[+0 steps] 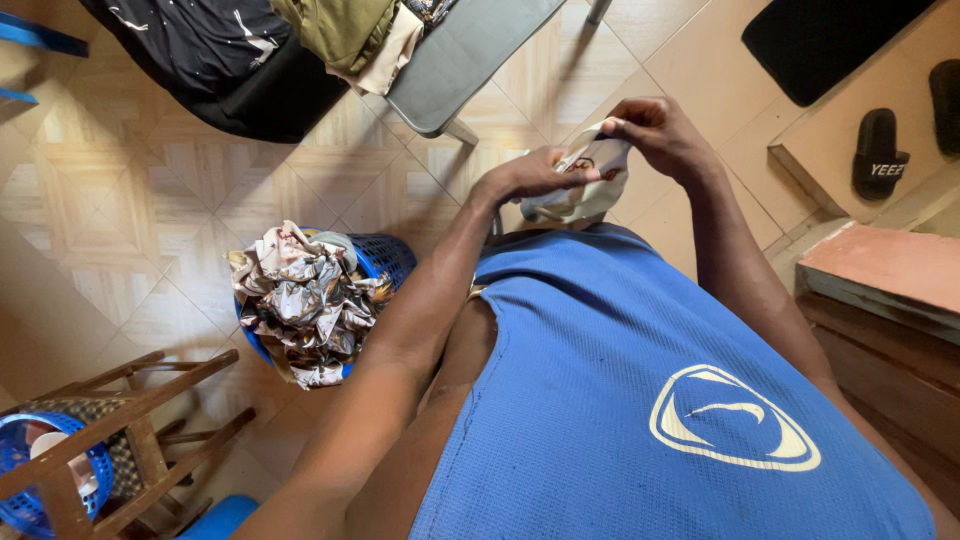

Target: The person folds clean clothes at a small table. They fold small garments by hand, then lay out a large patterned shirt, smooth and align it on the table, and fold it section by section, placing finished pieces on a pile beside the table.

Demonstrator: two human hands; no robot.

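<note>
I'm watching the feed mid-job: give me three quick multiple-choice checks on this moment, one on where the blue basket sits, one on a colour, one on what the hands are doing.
1. Where is the blue basket of crumpled cloth?
A. On the grey chair
B. On the tiled floor, on the person's left
C. On the wooden stool

2. What colour is the shirt the person wears?
A. Blue
B. Red
C. White

3. What are the hands doing?
A. Both hang empty
B. Only one touches the basket
C. Both grip one pale patterned piece of cloth

Answers:
1. B: the basket stands on the floor tiles, left of the left forearm.
2. A: the sleeveless shirt is blue with a pale oval emblem.
3. C: the left hand and right hand both pinch the pale cloth, held above the floor.
</note>
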